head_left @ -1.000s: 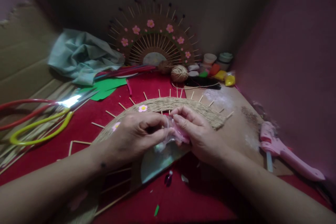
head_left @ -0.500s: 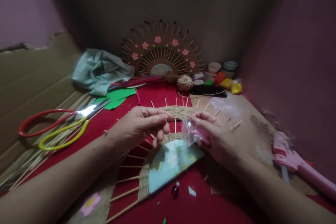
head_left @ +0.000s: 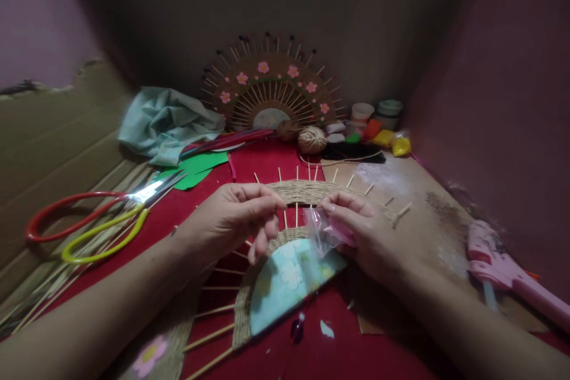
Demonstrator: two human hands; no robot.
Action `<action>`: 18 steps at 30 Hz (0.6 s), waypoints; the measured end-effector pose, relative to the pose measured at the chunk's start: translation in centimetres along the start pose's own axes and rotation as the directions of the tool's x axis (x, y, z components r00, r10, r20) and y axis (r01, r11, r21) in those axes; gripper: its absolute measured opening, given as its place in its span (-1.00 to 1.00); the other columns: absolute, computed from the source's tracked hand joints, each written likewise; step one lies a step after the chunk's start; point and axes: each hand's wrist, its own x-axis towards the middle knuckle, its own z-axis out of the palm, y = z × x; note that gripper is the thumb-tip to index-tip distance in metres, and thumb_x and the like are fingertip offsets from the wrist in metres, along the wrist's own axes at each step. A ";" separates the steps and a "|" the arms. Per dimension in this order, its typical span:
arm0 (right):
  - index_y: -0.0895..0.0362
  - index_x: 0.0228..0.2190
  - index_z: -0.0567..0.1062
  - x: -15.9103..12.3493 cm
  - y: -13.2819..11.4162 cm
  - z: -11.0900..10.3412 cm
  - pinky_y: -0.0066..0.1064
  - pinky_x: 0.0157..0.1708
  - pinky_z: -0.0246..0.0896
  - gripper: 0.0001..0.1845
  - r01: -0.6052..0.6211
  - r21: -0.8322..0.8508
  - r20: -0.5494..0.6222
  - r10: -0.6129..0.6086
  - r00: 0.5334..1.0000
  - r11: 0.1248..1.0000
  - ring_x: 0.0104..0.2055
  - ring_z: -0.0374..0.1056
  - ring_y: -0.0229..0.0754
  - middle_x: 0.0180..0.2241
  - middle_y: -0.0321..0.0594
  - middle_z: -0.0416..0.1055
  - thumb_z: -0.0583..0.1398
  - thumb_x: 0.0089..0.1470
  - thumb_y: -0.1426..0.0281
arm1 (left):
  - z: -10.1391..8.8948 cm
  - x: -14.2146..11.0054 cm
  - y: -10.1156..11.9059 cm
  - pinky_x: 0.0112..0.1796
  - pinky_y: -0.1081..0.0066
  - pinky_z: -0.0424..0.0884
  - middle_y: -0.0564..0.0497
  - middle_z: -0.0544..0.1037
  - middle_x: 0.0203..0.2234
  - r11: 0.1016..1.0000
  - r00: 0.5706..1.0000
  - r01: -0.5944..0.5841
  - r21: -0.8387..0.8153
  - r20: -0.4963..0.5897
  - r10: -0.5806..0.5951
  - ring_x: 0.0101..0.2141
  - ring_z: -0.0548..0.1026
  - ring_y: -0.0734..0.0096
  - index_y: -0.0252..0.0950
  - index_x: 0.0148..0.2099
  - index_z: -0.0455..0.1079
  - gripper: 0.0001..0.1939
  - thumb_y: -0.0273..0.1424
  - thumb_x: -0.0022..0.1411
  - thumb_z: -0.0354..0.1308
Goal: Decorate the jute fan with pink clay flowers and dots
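My right hand (head_left: 358, 219) grips a small clear plastic bag (head_left: 319, 234) with something pink, like soft clay, inside it. Thumb and forefinger of my left hand (head_left: 249, 214) are pinched together; whatever they hold, if anything, is too small to make out. Under both hands lies a half-round woven fan (head_left: 243, 309) with thin sticks spreading out from it. Pale blue cloth with a flower print (head_left: 285, 285) fills its middle. A pink flower with a yellow centre (head_left: 150, 356) sits on the woven outer band at lower left.
Large scissors (head_left: 107, 225) rest at left over thin sticks. A pink glue gun (head_left: 494, 261) lies at right on brown card (head_left: 418, 178). Behind are a finished-looking fan (head_left: 267, 80), a ball of twine (head_left: 312, 139), light blue cloth (head_left: 169, 122), green sheets (head_left: 200, 169) and yellow bags (head_left: 401, 145).
My left hand has drawn slightly to the left, with its thumb and forefinger still together. The bag stays in my right hand. The whole view has shifted a little.
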 end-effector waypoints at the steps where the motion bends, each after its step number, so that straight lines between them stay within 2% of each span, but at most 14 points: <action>1: 0.09 -0.46 0.37 0.0 0.0 -0.1 -0.64 -0.77 -0.16 -0.76 0.009 0.008 0.010 -0.009 1.000 1.000 -0.70 -0.02 -0.46 -0.66 -0.45 0.18 0.28 -0.05 0.22 | 0.0 0.0 0.0 -0.78 0.63 0.30 0.06 0.51 -0.69 1.000 1.000 0.001 0.009 -0.020 -0.001 -0.77 0.41 0.52 -0.33 -0.35 0.44 -0.83 -0.31 0.16 0.22; 3: 0.09 -0.46 0.38 0.0 -0.1 -0.2 -0.63 -0.77 -0.15 -0.77 0.026 0.035 0.025 -0.027 0.999 0.999 -0.70 -0.01 -0.46 -0.65 -0.44 0.20 0.27 -0.04 0.23 | -0.1 -0.1 0.0 -0.81 0.68 0.22 0.10 0.43 -0.77 0.999 0.997 -0.033 0.016 -0.066 0.034 -0.83 0.30 0.61 -0.33 -0.40 0.43 -0.74 -0.22 0.18 0.19; 5: 0.09 -0.47 0.38 0.0 -0.2 -0.2 -0.62 -0.77 -0.14 -0.78 0.036 0.067 0.029 -0.038 0.999 0.997 -0.70 -0.02 -0.45 -0.65 -0.43 0.21 0.27 -0.04 0.24 | -0.2 0.0 0.1 -0.81 0.70 0.19 0.15 0.36 -0.81 0.996 0.990 -0.092 0.014 -0.108 0.093 -0.84 0.23 0.67 -0.33 -0.42 0.42 -0.73 -0.22 0.18 0.19; 9: 0.10 -0.49 0.37 -0.1 -0.4 -0.2 -0.60 -0.78 -0.17 -0.79 0.052 0.095 0.019 -0.054 0.998 0.994 -0.72 -0.12 -0.46 -0.68 -0.46 0.14 0.28 -0.06 0.27 | -0.2 0.3 0.7 -0.65 0.63 0.39 0.09 0.51 -0.61 0.988 0.980 -0.153 0.007 -0.130 0.152 -0.66 0.44 0.59 -0.33 -0.34 0.43 -0.93 -0.45 0.12 0.25; 12: 0.10 -0.47 0.38 -0.1 -0.4 -0.1 -0.61 -0.79 -0.18 -0.79 0.059 0.106 0.007 -0.060 0.998 0.993 -0.72 -0.10 -0.46 -0.67 -0.47 0.12 0.28 -0.07 0.26 | -0.3 0.4 1.0 -0.52 0.58 0.49 0.02 0.56 -0.51 0.984 0.978 -0.178 -0.012 -0.117 0.175 -0.54 0.52 0.53 -0.37 -0.24 0.46 -0.86 -0.53 0.08 0.26; 16: 0.12 -0.48 0.39 -0.1 -0.7 -0.1 -0.60 -0.78 -0.17 -0.79 0.090 0.144 -0.015 -0.089 0.996 0.986 -0.72 -0.07 -0.47 -0.64 -0.45 0.17 0.29 -0.11 0.29 | -0.5 0.2 0.8 -0.68 0.55 0.41 0.03 0.53 -0.58 0.994 0.994 -0.094 0.060 -0.047 0.097 -0.65 0.47 0.49 -0.35 -0.29 0.45 -0.91 -0.44 0.11 0.24; 18: 0.13 -0.49 0.39 -0.1 -0.8 -0.1 -0.59 -0.77 -0.15 -0.81 0.111 0.168 -0.018 -0.109 0.994 0.980 -0.72 -0.05 -0.48 -0.63 -0.44 0.21 0.29 -0.12 0.31 | -0.6 0.0 0.5 -0.72 0.58 0.33 0.07 0.50 -0.62 0.989 0.996 -0.076 0.127 -0.038 0.082 -0.69 0.42 0.52 -0.31 -0.35 0.43 -0.94 -0.48 0.07 0.25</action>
